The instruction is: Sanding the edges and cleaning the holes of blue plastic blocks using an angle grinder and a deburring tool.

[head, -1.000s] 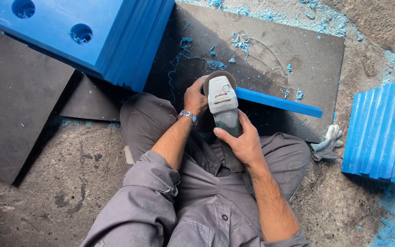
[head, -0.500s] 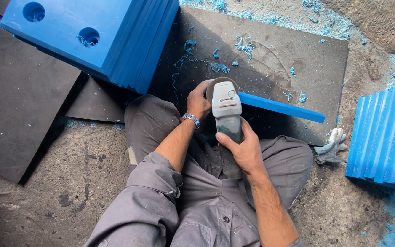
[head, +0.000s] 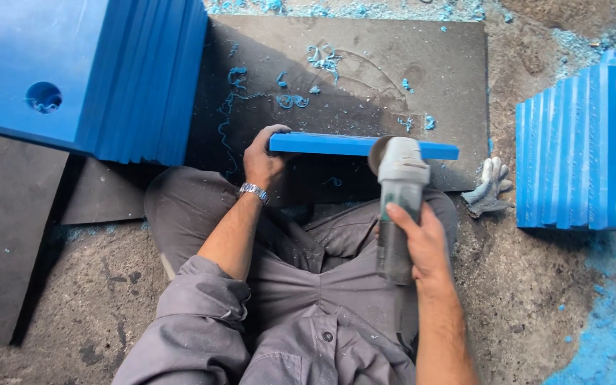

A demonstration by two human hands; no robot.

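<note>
- Step in hand, as I read it: edge-finishing one blue plastic plate (head: 361,145) with a handheld angle grinder (head: 397,207)
- Plate stands on edge on the dark floor sheet (head: 393,64), just past the seated person's knees
- Left hand (head: 264,155) clamped on the plate's left end, fingers wrapped over the top edge, steadying it
- Right hand (head: 422,246) closed around the grinder body; disc end sits at the plate's top edge, right of middle; contact itself can't be confirmed
- Next move likely calls for a steady pass along the edge, left grip kept firm, fingers clear of the disc
- Count: 1 plate in work, 1 grinder, 2 stacks of like blue plates – left stack (head: 101,71) and right stack (head: 586,142); 1 grey work glove (head: 488,187) lying beside the sheet
- Blue shavings (head: 301,78) scattered over sheet and floor
</note>
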